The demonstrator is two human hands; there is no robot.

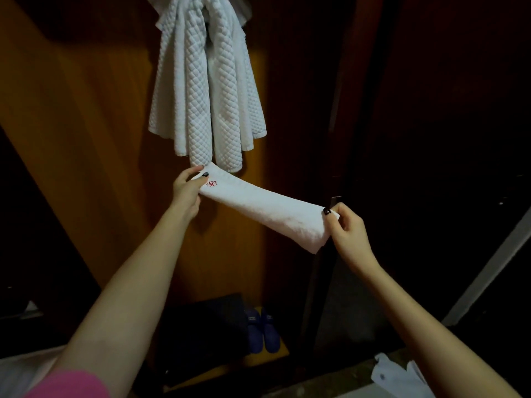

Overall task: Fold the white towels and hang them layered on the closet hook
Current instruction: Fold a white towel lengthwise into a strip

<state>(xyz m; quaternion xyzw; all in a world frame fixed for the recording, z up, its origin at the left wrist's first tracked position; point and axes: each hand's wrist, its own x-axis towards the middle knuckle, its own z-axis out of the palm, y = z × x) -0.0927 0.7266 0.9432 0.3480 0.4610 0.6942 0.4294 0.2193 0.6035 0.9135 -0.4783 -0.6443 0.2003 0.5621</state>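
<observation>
White terry, folded into a long narrow band: the smooth towel (pixel 264 205) is held stretched in the air between both hands, sloping down to the right. Its upper left end lies just under the tips of the quilted towels (pixel 205 81), which drape against the closet's wooden back panel (pixel 86 139); I cannot tell whether the two touch. A red emblem (pixel 212 183) marks the band near that end. The left hand (pixel 188 188) pinches the left end, thumb on top. The right hand (pixel 344 228) pinches the right end, fingers curled round the fold. Further out I see blue slippers (pixel 263 330) on the closet floor, a pink sleeve (pixel 69 383) at lower left, and a white bag (pixel 402 374) at lower right.
</observation>
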